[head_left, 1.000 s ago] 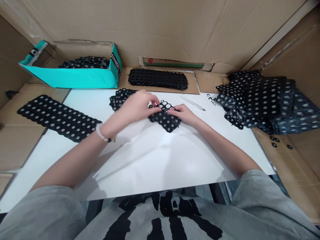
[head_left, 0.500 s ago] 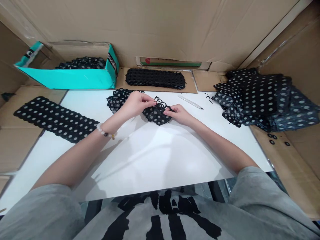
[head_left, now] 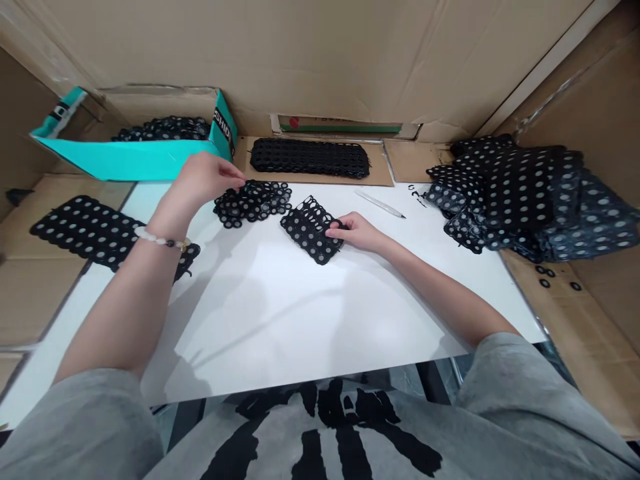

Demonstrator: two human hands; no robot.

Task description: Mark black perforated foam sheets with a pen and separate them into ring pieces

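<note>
Here's the right hand (head_left: 354, 233), fingers curled on the near right edge of a punched black sheet (head_left: 311, 230), which lies flat on the white board (head_left: 280, 327), angled across it, with the hand pinching it at that edge. Some of the sheet's holes show pale, and its far end looks rough and ragged.

Over to the left hand (head_left: 207, 177), raised and open, fingers together and holding nothing, tips right at the top edge of a loose pile of black rings (head_left: 253, 202). That pile sits between the two hands, just beside the sheet but not touching it. A beaded bracelet (head_left: 161, 239) circles the left wrist, and that forearm crosses over a long dotted black strip (head_left: 85, 233), covering its near end.

Beyond the hands, a neat black stack (head_left: 310, 158) sits on a cardboard flap (head_left: 383, 170), and a teal box (head_left: 125, 160) holds more black pieces (head_left: 163, 130) beyond the left hand. Past the right hand there's a white craft knife (head_left: 380, 203) on the board, then a big heap of dotted sheets (head_left: 525, 200), with a few small black rings (head_left: 545, 277) on the cardboard nearby.
</note>
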